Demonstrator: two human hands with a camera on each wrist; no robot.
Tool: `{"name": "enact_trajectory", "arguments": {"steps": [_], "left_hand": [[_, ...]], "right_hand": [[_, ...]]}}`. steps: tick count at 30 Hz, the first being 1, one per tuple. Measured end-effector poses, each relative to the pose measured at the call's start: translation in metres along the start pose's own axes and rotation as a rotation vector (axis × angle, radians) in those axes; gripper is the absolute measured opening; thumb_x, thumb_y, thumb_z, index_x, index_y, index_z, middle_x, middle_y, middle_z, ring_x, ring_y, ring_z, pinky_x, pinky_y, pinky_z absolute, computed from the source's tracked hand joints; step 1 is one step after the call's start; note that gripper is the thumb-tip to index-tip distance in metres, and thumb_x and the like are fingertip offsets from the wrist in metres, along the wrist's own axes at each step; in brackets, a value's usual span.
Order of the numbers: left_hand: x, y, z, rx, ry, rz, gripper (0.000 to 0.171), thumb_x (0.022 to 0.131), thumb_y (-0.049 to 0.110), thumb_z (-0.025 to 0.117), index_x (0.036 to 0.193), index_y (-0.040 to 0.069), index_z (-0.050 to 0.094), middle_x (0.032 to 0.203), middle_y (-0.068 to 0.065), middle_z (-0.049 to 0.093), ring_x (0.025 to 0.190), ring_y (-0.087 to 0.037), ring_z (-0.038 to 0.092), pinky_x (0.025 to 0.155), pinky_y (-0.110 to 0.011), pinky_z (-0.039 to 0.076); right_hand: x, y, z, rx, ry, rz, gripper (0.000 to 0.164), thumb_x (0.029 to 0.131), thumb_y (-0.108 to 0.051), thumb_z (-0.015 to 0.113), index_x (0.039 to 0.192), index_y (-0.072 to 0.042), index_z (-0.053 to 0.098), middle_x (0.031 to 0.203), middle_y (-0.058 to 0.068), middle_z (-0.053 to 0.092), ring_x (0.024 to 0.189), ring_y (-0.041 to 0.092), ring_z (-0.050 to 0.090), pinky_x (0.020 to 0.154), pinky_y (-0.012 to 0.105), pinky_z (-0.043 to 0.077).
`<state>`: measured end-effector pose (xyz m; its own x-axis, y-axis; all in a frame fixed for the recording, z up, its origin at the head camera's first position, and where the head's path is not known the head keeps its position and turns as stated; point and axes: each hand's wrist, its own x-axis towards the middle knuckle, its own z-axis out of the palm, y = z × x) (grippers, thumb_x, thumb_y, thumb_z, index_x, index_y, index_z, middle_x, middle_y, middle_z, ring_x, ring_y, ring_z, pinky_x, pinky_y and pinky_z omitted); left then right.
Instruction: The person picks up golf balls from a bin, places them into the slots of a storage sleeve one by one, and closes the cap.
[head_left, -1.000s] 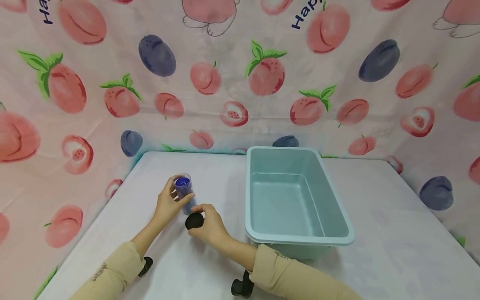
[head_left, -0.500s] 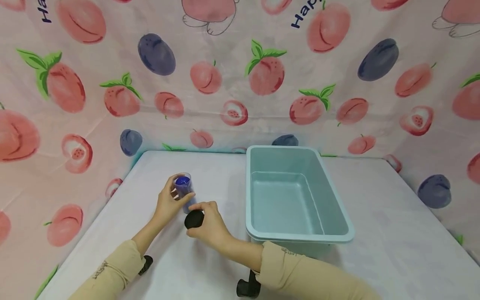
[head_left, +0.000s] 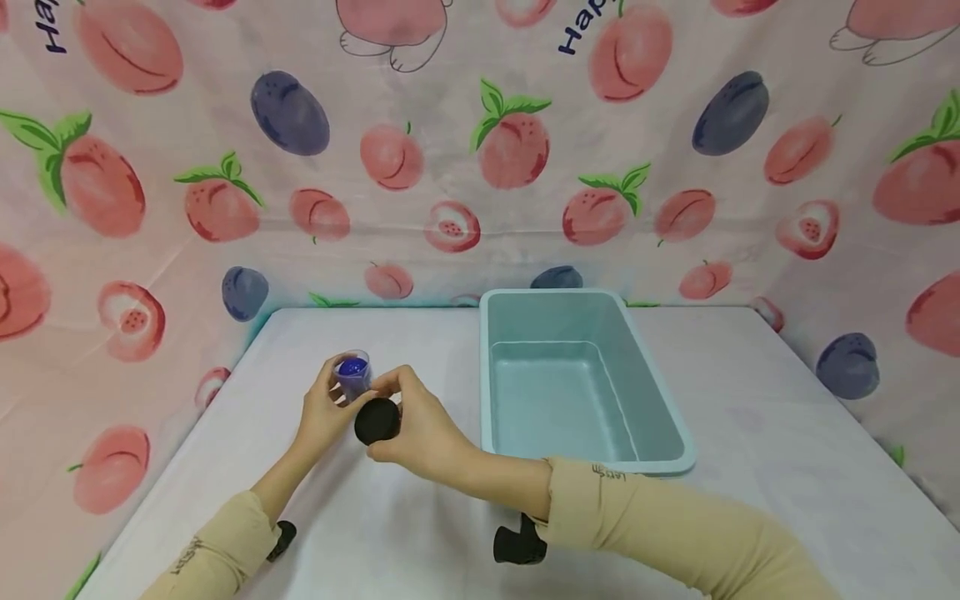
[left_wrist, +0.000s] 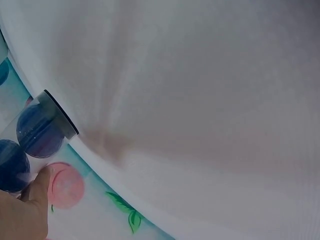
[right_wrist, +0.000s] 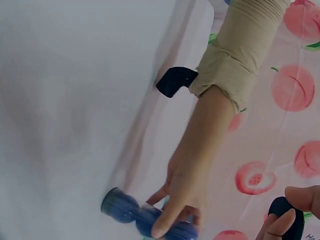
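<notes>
A clear tube [head_left: 355, 385] with blue balls inside stands upright at the left of the table, its rim uncovered. My left hand [head_left: 322, 414] grips it, fingers behind and thumb in front. The left wrist view shows its dark base [left_wrist: 61, 114] and two blue balls [left_wrist: 41, 131]. In the right wrist view several balls [right_wrist: 147, 220] are stacked along the tube. My right hand [head_left: 427, 429] pinches a black round cap [head_left: 377, 422] by its edge, just in front of the tube and lower than its rim. The cap hides the tube's lower part in the head view.
A light blue-green plastic basin [head_left: 678, 450] stands right of the hands, with the right forearm crossing its near side. Black wrist devices [head_left: 519, 543] hang under both cuffs. A fruit-print cloth [head_left: 450, 267] rises behind the white table [head_left: 420, 533].
My right hand has lifted the cap closer to the tube's rim. The left hand keeps its grip on the tube. The head view has shifted slightly, so the basin appears further left.
</notes>
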<state>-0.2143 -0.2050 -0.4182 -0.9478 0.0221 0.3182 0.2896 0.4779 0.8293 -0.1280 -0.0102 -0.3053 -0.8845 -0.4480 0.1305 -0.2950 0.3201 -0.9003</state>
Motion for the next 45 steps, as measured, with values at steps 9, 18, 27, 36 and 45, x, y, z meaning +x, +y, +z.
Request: {"name": "enact_trajectory", "arguments": {"steps": [9,18,27,36,45], "left_hand": [[0.002,-0.002,-0.001,-0.043,-0.003,0.006,0.064,0.079,-0.009,0.066,0.135,0.003,0.039,0.128,-0.032,0.053,0.114,-0.048,0.054,0.09,-0.052,0.048],[0.004,0.001,-0.001,-0.063,-0.014,-0.001,0.066,0.078,-0.011,0.066,0.136,0.003,0.037,0.134,-0.031,0.048,0.117,-0.048,0.052,0.092,-0.051,0.048],[-0.002,-0.007,-0.004,0.003,0.009,0.003,0.067,0.082,0.006,0.072,0.137,0.005,0.036,0.121,-0.027,0.059,0.108,-0.045,0.06,0.087,-0.049,0.052],[0.0,-0.004,0.0,0.006,0.012,-0.005,0.067,0.081,0.007,0.073,0.137,0.005,0.035,0.126,-0.032,0.054,0.11,-0.049,0.057,0.089,-0.054,0.05],[0.0,-0.006,0.0,0.014,0.0,-0.024,0.068,0.082,0.009,0.072,0.138,0.007,0.033,0.127,-0.032,0.052,0.111,-0.05,0.056,0.091,-0.055,0.048]], "right_hand": [[0.007,-0.018,-0.017,-0.054,-0.001,-0.027,0.047,0.075,0.0,0.076,0.116,0.0,0.054,0.119,0.012,0.055,0.089,0.018,0.058,0.072,0.017,0.051],[0.022,-0.029,-0.026,-0.135,-0.012,-0.123,0.048,0.075,-0.003,0.077,0.116,0.001,0.053,0.119,0.013,0.05,0.096,0.021,0.054,0.078,0.017,0.05],[0.055,-0.026,-0.026,-0.202,-0.039,-0.236,0.05,0.08,-0.001,0.068,0.127,0.001,0.053,0.115,0.015,0.048,0.099,0.021,0.055,0.089,0.016,0.048],[0.09,-0.021,-0.027,-0.162,-0.125,-0.325,0.047,0.079,0.003,0.07,0.119,0.005,0.045,0.118,0.017,0.051,0.104,0.025,0.06,0.086,0.015,0.05],[0.115,-0.011,-0.017,-0.316,-0.156,-0.307,0.041,0.078,-0.008,0.075,0.112,-0.001,0.054,0.109,0.014,0.053,0.098,0.021,0.059,0.077,0.014,0.049]]}}
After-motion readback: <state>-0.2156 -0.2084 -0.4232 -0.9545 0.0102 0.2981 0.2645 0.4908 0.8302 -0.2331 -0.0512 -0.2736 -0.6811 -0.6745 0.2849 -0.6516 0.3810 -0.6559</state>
